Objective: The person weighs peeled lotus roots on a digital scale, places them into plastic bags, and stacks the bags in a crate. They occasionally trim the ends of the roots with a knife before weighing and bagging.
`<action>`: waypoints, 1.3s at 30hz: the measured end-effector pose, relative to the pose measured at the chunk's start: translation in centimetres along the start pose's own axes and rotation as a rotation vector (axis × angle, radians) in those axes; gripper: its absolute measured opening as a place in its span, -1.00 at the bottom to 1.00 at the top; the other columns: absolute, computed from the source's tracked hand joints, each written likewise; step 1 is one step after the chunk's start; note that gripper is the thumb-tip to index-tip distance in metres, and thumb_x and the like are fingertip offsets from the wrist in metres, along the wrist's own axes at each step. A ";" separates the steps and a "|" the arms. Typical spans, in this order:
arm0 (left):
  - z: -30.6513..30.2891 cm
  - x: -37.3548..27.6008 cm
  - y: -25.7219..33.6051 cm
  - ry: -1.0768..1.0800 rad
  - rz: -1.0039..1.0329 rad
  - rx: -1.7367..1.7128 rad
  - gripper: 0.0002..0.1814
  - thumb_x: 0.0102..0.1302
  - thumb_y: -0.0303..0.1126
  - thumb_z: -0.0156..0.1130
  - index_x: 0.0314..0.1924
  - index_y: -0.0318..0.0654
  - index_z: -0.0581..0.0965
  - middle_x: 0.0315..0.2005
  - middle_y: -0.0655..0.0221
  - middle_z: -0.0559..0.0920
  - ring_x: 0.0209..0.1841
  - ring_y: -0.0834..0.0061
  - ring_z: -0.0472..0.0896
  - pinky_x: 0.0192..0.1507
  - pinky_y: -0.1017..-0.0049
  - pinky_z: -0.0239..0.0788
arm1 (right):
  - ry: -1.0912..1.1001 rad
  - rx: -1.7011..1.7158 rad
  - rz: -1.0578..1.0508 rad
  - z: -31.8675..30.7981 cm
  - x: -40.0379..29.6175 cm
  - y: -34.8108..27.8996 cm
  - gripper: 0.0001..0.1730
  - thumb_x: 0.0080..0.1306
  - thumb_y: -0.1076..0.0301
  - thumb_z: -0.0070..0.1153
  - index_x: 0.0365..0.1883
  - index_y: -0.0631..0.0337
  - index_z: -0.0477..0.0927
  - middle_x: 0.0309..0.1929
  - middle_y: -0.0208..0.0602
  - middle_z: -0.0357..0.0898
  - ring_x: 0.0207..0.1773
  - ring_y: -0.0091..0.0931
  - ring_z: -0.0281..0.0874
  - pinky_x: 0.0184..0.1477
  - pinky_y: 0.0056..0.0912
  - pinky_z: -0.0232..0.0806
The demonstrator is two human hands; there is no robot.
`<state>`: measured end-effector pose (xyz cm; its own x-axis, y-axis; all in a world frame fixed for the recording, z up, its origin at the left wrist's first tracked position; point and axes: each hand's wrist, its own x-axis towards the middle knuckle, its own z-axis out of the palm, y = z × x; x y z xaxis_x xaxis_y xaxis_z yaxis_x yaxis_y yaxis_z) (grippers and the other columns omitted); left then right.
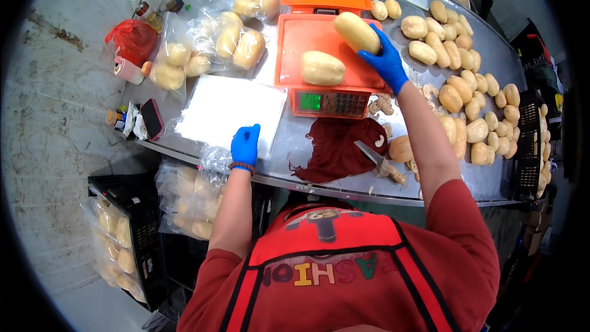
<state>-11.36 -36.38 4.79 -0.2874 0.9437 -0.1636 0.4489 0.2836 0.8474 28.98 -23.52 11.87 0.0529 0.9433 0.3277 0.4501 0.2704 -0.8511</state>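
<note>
My right hand (386, 57), in a blue glove, grips a long peeled lotus root section (357, 32) over the right part of the orange scale's pan (295, 32). A shorter lotus root section (322, 68) lies on that pan near its front edge. My left hand (245, 145), also gloved in blue, is over the lower part of a stack of clear plastic bags (230, 106). Its fingers look curled, and whether they pinch a bag is hidden. Below the pan, the scale's display (310, 101) is lit green.
A knife (368, 154) with a wrapped handle lies partly on a dark red cloth (332, 147). Many loose lotus roots (461, 90) cover the table's right side. Bagged roots (239, 44) sit at back left, near a phone (151, 119). Black crates (138, 235) stand below the left edge.
</note>
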 end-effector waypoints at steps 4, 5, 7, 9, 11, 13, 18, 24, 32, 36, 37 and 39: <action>-0.9 -1.7 1.0 0.025 0.145 -0.116 -0.68 0.18 -0.27 0.33 -0.10 -0.22 0.57 -0.27 0.36 0.62 -0.27 0.55 0.53 -0.19 0.47 0.39 | -0.085 0.639 0.316 -0.5 -5.9 -5.5 -0.30 0.23 0.18 0.16 0.28 0.21 0.25 0.13 -0.20 0.42 0.10 -0.39 0.44 -0.01 -0.32 0.39; -0.8 -2.1 1.9 -0.042 0.161 -0.182 -0.65 0.18 -0.28 0.32 -0.05 -0.21 0.54 -0.22 0.35 0.61 -0.22 0.53 0.53 -0.15 0.48 0.38 | -0.138 0.830 0.346 -0.7 -7.8 -5.6 -0.33 0.27 0.13 0.09 0.28 0.20 0.23 0.16 -0.22 0.40 0.09 -0.36 0.46 -0.03 -0.29 0.40; 0.0 -3.4 5.1 -0.159 0.192 -0.305 -0.57 0.19 -0.30 0.31 0.06 -0.20 0.49 -0.14 0.32 0.59 -0.14 0.50 0.53 -0.07 0.49 0.36 | -0.151 1.119 0.422 1.1 -11.5 -10.2 -0.26 0.26 0.02 0.06 0.31 0.21 0.18 0.19 -0.19 0.37 0.09 -0.30 0.47 -0.05 -0.28 0.42; 1.0 -5.4 9.5 -0.450 0.260 -0.470 -0.37 0.17 -0.30 0.32 0.24 -0.14 0.33 0.03 0.28 0.50 0.00 0.44 0.50 0.05 0.46 0.33 | -0.278 1.248 0.545 2.7 -15.0 -10.2 -0.16 0.22 -0.05 0.09 0.34 0.22 0.12 0.25 -0.18 0.31 0.19 -0.29 0.38 0.08 -0.24 0.35; 2.6 -7.7 12.6 -0.657 0.164 -0.803 -0.23 0.12 -0.32 0.36 0.31 -0.17 0.21 0.12 0.24 0.43 0.09 0.38 0.46 0.11 0.40 0.32 | -0.306 1.393 0.597 5.1 -17.1 -11.0 -0.12 0.21 -0.07 0.10 0.36 0.21 0.09 0.31 -0.18 0.23 0.30 -0.29 0.25 0.25 -0.23 0.21; 4.3 -9.0 13.7 -0.662 0.116 -0.893 -0.19 0.08 -0.33 0.39 0.30 -0.22 0.20 0.12 0.24 0.42 0.12 0.36 0.44 0.13 0.37 0.31 | -0.313 1.232 0.473 6.4 -17.8 -11.6 -0.11 0.20 -0.02 0.16 0.36 0.22 0.10 0.30 -0.21 0.23 0.31 -0.36 0.22 0.30 -0.28 0.11; 3.3 -9.4 13.5 -0.736 0.017 -0.974 -0.18 0.03 -0.34 0.42 0.27 -0.30 0.22 0.12 0.24 0.43 0.16 0.34 0.42 0.16 0.37 0.30 | -0.401 0.629 0.128 4.0 -16.3 -10.7 -0.15 0.17 0.21 0.27 0.35 0.26 0.14 0.23 -0.28 0.32 0.27 -0.47 0.23 0.31 -0.34 0.08; 1.8 -7.8 11.3 -0.758 0.389 -0.255 -0.10 -0.07 -0.21 0.51 0.25 -0.30 0.28 0.12 0.24 0.47 0.16 0.39 0.43 0.16 0.35 0.30 | -0.637 0.608 0.219 2.3 -13.9 -11.8 -0.12 0.11 0.33 0.32 0.36 0.16 0.16 0.20 -0.27 0.36 0.22 -0.47 0.30 0.27 -0.32 0.15; 1.4 -3.4 1.7 -0.098 0.131 0.015 -0.43 0.03 -0.14 0.41 0.01 -0.23 0.49 -0.09 0.13 0.53 -0.08 0.20 0.52 -0.02 0.29 0.37 | -0.369 0.714 0.810 5.9 -20.7 -7.3 -0.27 0.07 0.30 0.34 0.19 0.19 0.28 0.05 -0.27 0.41 0.06 -0.48 0.40 0.07 -0.38 0.34; 1.5 -2.2 -0.3 0.119 0.373 0.617 -0.57 0.03 -0.12 0.39 -0.14 -0.18 0.55 -0.20 0.19 0.54 -0.14 0.17 0.51 -0.10 0.24 0.38 | -0.215 0.445 0.494 8.7 -23.6 -5.2 -0.19 0.05 0.22 0.37 0.19 0.26 0.24 0.06 -0.18 0.38 0.10 -0.41 0.36 0.12 -0.33 0.30; 1.6 -2.0 -0.3 0.101 0.352 0.647 -0.59 0.03 -0.12 0.38 -0.16 -0.16 0.56 -0.21 0.20 0.54 -0.14 0.16 0.51 -0.11 0.23 0.39 | -0.193 0.367 0.384 9.1 -24.1 -4.9 -0.19 0.05 0.20 0.37 0.19 0.27 0.24 0.06 -0.17 0.38 0.11 -0.39 0.36 0.14 -0.32 0.28; 1.6 -1.7 -0.8 0.103 0.335 0.559 -0.69 0.07 -0.18 0.36 -0.25 -0.20 0.57 -0.26 0.20 0.56 -0.20 0.13 0.52 -0.13 0.23 0.38 | -0.292 0.152 0.262 8.9 -24.3 -5.0 -0.05 0.02 0.18 0.37 0.30 0.28 0.14 0.08 -0.03 0.36 0.17 -0.24 0.34 0.21 -0.25 0.21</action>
<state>-9.89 -37.91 3.52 -0.1230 0.9830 0.1364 0.8919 0.0492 0.4496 17.52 -46.03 4.52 -0.1166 0.9930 -0.0188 0.3167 0.0193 -0.9483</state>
